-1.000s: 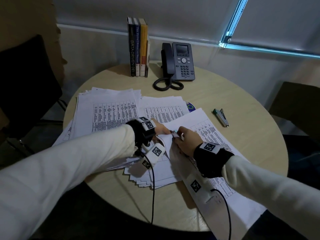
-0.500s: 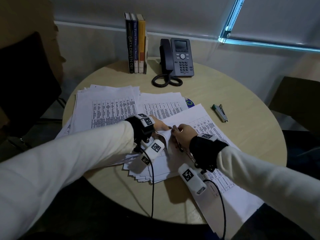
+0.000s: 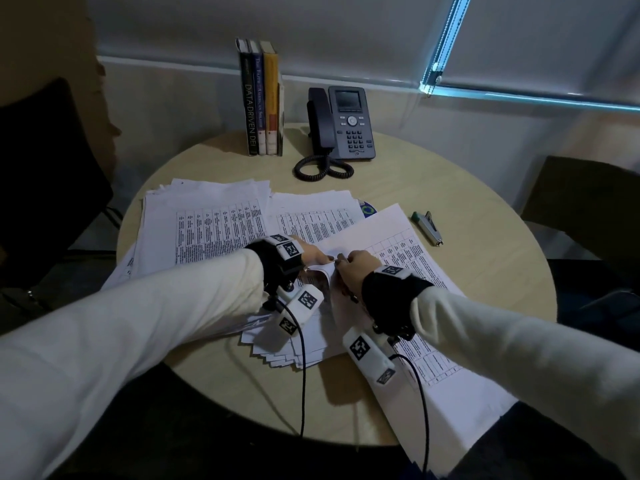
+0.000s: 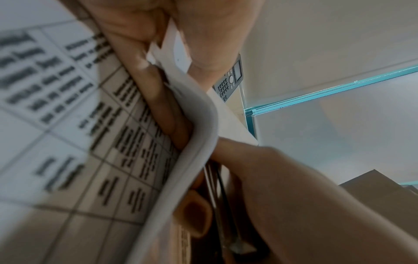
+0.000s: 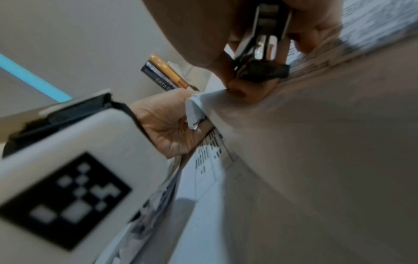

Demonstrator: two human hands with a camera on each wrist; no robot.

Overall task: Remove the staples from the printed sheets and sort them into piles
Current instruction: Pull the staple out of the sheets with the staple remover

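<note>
Left hand (image 3: pixel 313 253) pinches the folded corner of the white printed paper sheets (image 3: pixel 388 244); right hand (image 3: pixel 356 270), touching it, grips a metal staple remover (image 5: pixel 260 51).

Right hand (image 5: pixel 226 35) around staple remover (image 5: pixel 260 53), left hand (image 5: pixel 167 125) pinching sheet corner (image 5: pixel 194 110).

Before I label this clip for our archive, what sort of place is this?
Probably an office or small meeting room: a desk phone and upright books stand on a round table covered with printed sheets.
</note>
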